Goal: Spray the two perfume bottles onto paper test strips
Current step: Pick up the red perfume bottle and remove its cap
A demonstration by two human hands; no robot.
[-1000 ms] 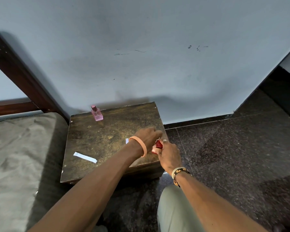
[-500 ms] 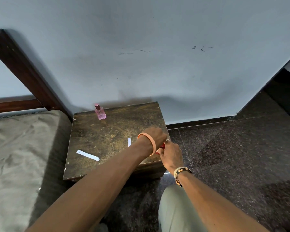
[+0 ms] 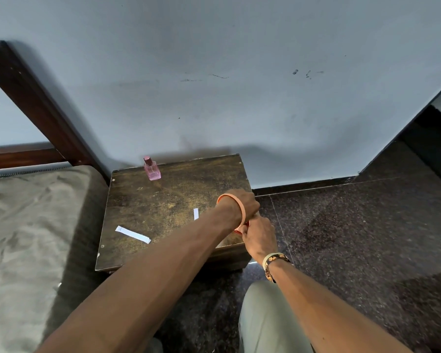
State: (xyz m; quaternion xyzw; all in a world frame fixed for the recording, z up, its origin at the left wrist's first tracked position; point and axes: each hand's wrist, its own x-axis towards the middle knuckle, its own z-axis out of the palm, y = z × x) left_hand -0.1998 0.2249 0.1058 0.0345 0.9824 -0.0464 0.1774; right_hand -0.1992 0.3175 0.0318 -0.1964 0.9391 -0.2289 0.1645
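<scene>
Seemingly early going: no sign of spray on either strip, so both bottles left to do. Toward the table's [image 3: 163,200] front left, find the long paper strip [image 3: 133,234] lying flat, long axis slanting from left edge toward front middle. At the table's back edge, see the pink bottle [image 3: 152,169] upright, cap on and pointing up, untouched. Right of the table's middle, note the short strip [image 3: 196,214], lengthwise front to back. Over the table's front right corner: left hand [image 3: 242,206] curled, hold hidden, cannot tell; red bottle [image 3: 240,229] barely showing, axis unclear; right hand [image 3: 259,235] pinching it.
</scene>
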